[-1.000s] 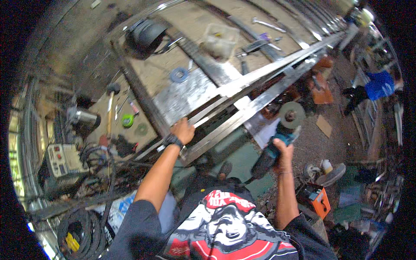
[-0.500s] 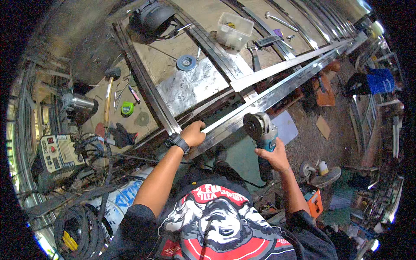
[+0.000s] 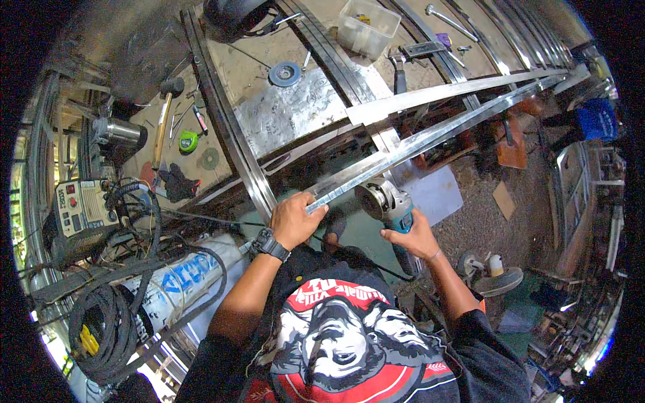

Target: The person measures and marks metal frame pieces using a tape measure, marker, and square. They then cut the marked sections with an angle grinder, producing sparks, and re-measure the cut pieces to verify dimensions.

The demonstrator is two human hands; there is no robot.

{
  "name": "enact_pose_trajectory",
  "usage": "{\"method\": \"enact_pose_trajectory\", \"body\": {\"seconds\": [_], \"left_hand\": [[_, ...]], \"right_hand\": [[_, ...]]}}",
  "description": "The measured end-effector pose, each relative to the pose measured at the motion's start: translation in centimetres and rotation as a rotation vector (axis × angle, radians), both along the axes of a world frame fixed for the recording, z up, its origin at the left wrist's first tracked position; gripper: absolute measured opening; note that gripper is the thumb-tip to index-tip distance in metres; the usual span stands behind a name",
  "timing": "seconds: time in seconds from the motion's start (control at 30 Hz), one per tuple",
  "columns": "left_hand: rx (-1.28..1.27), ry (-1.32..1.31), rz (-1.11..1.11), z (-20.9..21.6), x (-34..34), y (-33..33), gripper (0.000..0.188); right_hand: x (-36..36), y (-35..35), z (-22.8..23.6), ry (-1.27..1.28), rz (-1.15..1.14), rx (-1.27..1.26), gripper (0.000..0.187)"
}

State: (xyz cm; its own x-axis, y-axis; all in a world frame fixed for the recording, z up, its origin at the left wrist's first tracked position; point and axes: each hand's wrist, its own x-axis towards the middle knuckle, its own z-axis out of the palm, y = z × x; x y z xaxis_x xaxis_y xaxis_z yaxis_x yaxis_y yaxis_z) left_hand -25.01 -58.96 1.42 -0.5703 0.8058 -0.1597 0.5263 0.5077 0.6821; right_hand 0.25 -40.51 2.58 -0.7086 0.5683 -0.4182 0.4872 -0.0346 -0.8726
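Note:
My left hand, with a dark watch at the wrist, is closed round the near end of a long shiny metal bar. The bar slants away to the far right over the workbench edge. My right hand grips a teal and silver angle grinder by its body. The grinder's disc end sits just below the bar, seemingly apart from it; whether the disc spins I cannot tell. Beyond the bar, a flat metal strip lies across the square tubes on the bench.
On the bench are a grinding disc, clear plastic box, hammer, green tape measure and clamp. A welding machine and a gas cylinder stand at left. A fan is at lower right.
The bar has been turned over in my left hand, and its near end has come closer to me. The grinder has shifted slightly left and nearer to me.

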Motion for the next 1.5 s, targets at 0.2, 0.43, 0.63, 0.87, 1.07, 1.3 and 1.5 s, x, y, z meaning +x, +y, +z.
{"method": "enact_pose_trajectory", "body": {"seconds": [0.2, 0.43, 0.63, 0.87, 1.07, 1.3, 1.5], "left_hand": [[-0.004, 0.013, 0.003, 0.3, 0.8, 0.3, 0.034], [-0.032, 0.0, 0.014, 0.7, 0.9, 0.2, 0.035], [-0.026, 0.005, 0.013, 0.3, 1.0, 0.1, 0.035], [-0.02, 0.02, 0.01, 0.6, 0.9, 0.2, 0.033], [-0.033, 0.014, 0.01, 0.6, 0.8, 0.2, 0.033], [-0.043, 0.0, 0.011, 0.6, 0.9, 0.2, 0.033], [-0.019, 0.006, 0.009, 0.1, 1.0, 0.1, 0.033]], "right_hand": [[0.5, -0.4, -1.5, -0.018, 0.067, 0.106, 0.072], [-0.2, -0.7, -1.8, -0.073, 0.07, 0.157, 0.069], [-0.4, -0.6, -2.6, -0.067, 0.072, 0.191, 0.067], [-0.4, -0.6, -3.1, -0.039, 0.073, 0.191, 0.067], [-0.5, -0.8, -3.0, -0.045, 0.055, 0.176, 0.068], [-0.4, -0.9, -3.7, -0.019, 0.054, 0.178, 0.068], [-0.4, -0.8, -3.8, -0.039, 0.066, 0.202, 0.066]]}}
